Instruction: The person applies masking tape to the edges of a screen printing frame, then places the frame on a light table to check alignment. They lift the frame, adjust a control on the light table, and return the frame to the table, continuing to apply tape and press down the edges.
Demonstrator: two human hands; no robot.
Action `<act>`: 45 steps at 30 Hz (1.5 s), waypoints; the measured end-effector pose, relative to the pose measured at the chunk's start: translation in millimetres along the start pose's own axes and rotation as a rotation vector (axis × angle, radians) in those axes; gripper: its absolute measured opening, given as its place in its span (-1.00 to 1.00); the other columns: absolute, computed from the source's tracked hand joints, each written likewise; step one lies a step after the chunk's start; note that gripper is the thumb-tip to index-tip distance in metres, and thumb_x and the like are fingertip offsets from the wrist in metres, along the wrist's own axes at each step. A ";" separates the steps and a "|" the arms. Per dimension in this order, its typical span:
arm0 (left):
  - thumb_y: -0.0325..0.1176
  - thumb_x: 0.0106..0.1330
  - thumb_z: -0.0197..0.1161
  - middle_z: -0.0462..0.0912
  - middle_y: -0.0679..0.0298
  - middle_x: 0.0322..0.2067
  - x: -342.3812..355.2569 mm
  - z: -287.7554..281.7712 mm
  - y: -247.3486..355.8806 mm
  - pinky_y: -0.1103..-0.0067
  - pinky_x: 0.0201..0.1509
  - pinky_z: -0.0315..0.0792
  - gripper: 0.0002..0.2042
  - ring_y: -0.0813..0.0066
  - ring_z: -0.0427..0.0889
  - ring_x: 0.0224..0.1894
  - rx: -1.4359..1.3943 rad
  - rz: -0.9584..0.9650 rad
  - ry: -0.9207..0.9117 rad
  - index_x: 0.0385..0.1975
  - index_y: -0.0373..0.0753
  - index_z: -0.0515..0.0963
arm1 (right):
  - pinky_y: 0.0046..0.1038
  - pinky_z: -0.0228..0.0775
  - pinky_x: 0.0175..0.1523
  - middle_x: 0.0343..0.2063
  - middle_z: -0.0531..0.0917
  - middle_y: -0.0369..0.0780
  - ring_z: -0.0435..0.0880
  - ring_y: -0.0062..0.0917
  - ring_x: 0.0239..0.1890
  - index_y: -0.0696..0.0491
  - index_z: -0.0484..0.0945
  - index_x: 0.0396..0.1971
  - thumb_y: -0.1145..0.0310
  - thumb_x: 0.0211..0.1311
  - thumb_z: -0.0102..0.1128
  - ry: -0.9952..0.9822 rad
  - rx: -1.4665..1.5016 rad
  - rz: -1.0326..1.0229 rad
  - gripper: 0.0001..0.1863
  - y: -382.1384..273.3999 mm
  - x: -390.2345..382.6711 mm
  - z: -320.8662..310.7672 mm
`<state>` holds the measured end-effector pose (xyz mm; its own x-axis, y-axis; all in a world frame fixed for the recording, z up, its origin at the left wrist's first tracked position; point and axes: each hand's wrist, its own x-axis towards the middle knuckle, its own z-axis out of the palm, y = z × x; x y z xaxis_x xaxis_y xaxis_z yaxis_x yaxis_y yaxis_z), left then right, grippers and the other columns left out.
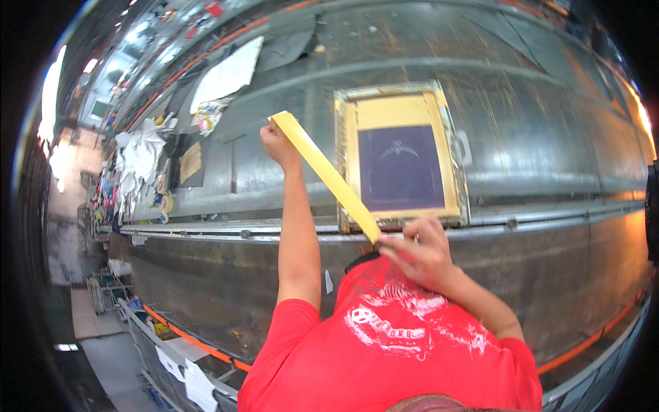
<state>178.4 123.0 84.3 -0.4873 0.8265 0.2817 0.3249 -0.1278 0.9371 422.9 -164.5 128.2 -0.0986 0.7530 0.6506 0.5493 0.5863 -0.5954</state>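
Note:
A strip of yellow tape [326,170] is stretched slantwise between my hands, from upper left to lower right. My left hand [278,144], arm reaching forward over the table, is closed on its far end. Close to my red shirt, my right hand [424,255] pinches the near end, where a small dark piece shows under the fingers. Just beyond the right hand lies a screen-printing frame [445,110]. Yellow strips border its dark purple mesh [398,172], which carries a faint pale arc-shaped design. The tape passes over the frame's lower left corner.
The long grey table [535,137] has a metal rail [274,230] along its near side. At the left lie a thin T-shaped tool [233,163], a brown piece [191,162], crumpled white cloth [141,154] and a tape roll [167,204]. A white sheet [230,72] lies farther back.

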 end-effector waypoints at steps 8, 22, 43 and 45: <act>0.06 0.53 -0.05 0.46 0.37 -0.48 31.4 -11.5 85.3 0.60 -0.38 0.35 -0.58 0.66 0.41 -0.47 -0.426 0.266 -0.231 -0.35 -0.23 0.31 | -0.42 0.33 -0.41 -0.58 0.56 -0.32 0.53 -0.45 -0.53 -0.01 0.70 -0.53 0.35 -0.02 0.48 -0.283 0.201 -0.138 -0.89 14.6 -15.3 -10.8; -0.39 0.44 0.09 0.65 0.08 -0.29 -107.7 -19.9 155.3 0.53 -0.16 0.58 -0.81 0.40 0.70 -0.28 -0.533 0.123 -1.096 -0.11 -0.31 0.27 | -0.40 0.36 0.00 -0.20 0.52 -0.17 0.51 -0.42 -0.12 0.13 0.40 -0.31 0.21 0.29 0.28 0.130 0.261 0.127 -0.69 46.7 138.2 -61.6; -0.34 0.49 0.08 0.62 0.09 -0.27 -131.5 -20.4 153.5 0.52 -0.24 0.59 -0.79 0.42 0.67 -0.34 -0.651 -0.095 -1.226 -0.07 -0.29 0.26 | -0.44 0.40 -0.14 -0.38 0.50 -0.23 0.51 -0.53 -0.25 0.11 0.36 -0.36 -0.07 0.32 0.22 -0.220 0.289 0.464 -0.50 54.3 155.7 -36.6; -0.35 0.49 0.08 0.62 0.09 -0.27 -133.7 -19.7 153.9 0.52 -0.26 0.58 -0.80 0.43 0.66 -0.37 -0.650 -0.097 -1.220 -0.08 -0.28 0.26 | -0.42 0.41 -0.15 -0.39 0.52 -0.24 0.54 -0.50 -0.25 0.11 0.37 -0.35 -0.06 0.31 0.25 -0.228 0.300 0.501 -0.51 54.8 154.7 -37.3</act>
<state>277.6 -18.0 194.8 0.6330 0.7553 0.1697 -0.2652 0.0056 0.9642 468.7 -27.0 213.8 -0.0823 0.9836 0.1608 0.3211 0.1789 -0.9300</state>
